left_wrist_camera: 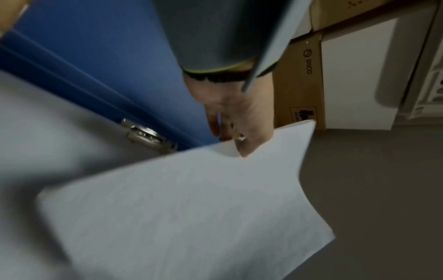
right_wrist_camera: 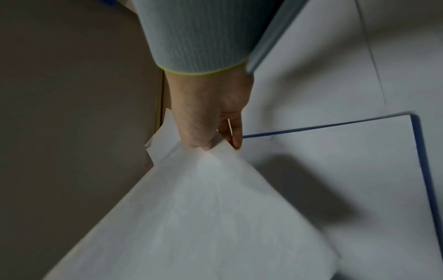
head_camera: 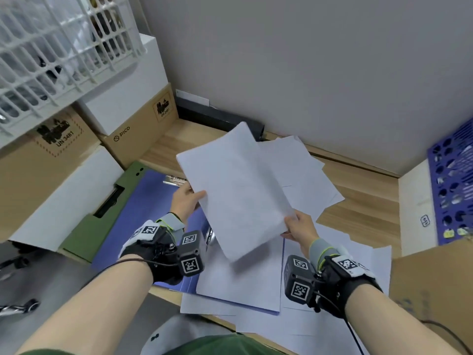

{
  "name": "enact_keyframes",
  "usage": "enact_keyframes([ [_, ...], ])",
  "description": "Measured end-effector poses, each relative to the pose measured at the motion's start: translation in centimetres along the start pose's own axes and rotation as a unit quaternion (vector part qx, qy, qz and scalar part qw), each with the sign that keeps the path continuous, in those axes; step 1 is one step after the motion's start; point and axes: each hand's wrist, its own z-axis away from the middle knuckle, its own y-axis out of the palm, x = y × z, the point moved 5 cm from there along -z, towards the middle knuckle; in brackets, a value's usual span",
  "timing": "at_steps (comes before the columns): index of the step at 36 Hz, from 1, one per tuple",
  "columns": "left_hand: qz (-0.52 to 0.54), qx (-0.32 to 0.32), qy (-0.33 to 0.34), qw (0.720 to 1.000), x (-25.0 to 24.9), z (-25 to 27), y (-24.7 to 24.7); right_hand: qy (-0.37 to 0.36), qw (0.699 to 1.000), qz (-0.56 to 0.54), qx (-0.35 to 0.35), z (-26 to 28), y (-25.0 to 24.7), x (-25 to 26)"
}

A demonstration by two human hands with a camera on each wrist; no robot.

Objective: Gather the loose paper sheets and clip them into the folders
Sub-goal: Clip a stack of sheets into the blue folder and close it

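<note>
Your left hand pinches the left edge of a stack of white sheets, thumb on top and fingers underneath, and your right hand pinches the stack's near right corner the same way. You hold the stack in the air, tilted, above the middle of the wooden surface. Under it an open blue folder lies flat toward the left edge, with a metal clip at its far end and a second metal fitting by its spine; white pages lie on its right half. More loose sheets lie scattered toward the far edge and along the near edge. A green folder lies beside the blue one on the left.
</note>
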Motion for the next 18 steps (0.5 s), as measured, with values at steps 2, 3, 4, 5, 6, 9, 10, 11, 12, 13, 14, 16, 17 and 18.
enact_keyframes([
  [2,-0.012,-0.012,0.033,0.999,-0.4,-0.2,-0.8,0.001,0.999,0.031,-0.028,-0.8,-1.2,-0.3],
  [3,-0.014,-0.018,0.047,0.999,-0.8,-0.3,-1.3,0.002,0.998,0.042,-0.036,-1.2,-1.7,-0.7],
  [4,-0.023,-0.017,0.058,0.998,-1.2,-0.4,-1.5,0.005,0.998,0.045,-0.044,-1.6,-2.3,-1.2],
  [5,-0.048,-0.014,0.068,0.996,-1.7,-0.5,-1.7,0.009,0.998,0.042,-0.051,-1.7,-2.8,-1.4],
  [6,-0.084,-0.012,0.072,0.994,-1.8,-0.9,-2.0,0.011,0.998,0.038,-0.056,-2.0,-3.1,-1.8],
  [9,-0.224,0.038,0.041,0.973,-1.7,-1.5,-2.0,0.007,0.998,0.025,-0.054,-2.0,-3.0,-2.2],
  [10,-0.269,0.059,0.025,0.961,-1.5,-1.7,-1.7,0.001,0.999,0.016,-0.05,-1.6,-2.7,-1.7],
  [11,-0.318,0.075,0.013,0.945,-1.2,-1.8,-1.5,-0.007,0.999,0.005,-0.043,-1.3,-2.4,-1.2],
  [12,-0.364,0.081,0.008,0.928,-1.1,-1.8,-1.4,-0.016,0.999,-0.011,-0.039,-1.1,-2.1,-0.5],
  [13,-0.392,0.079,0.007,0.916,-1.4,-1.7,-1.2,-0.032,0.998,-0.028,-0.038,-0.7,-1.9,0.4],
  [14,-0.397,0.078,0.012,0.914,-1.7,-1.7,-0.8,-0.048,0.997,-0.044,-0.041,-0.5,-1.9,1.4],
  [16,-0.354,0.072,0.03,0.932,-2.6,-1.6,0.1,-0.082,0.993,-0.068,-0.052,-0.2,-1.9,3.6],
  [17,-0.315,0.062,0.04,0.946,-3.2,-1.5,0.5,-0.1,0.99,-0.077,-0.056,0.1,-1.9,4.9],
  [18,-0.275,0.046,0.046,0.959,-3.6,-1.6,0.8,-0.117,0.987,-0.086,-0.063,0.1,-2.1,6.0],
])
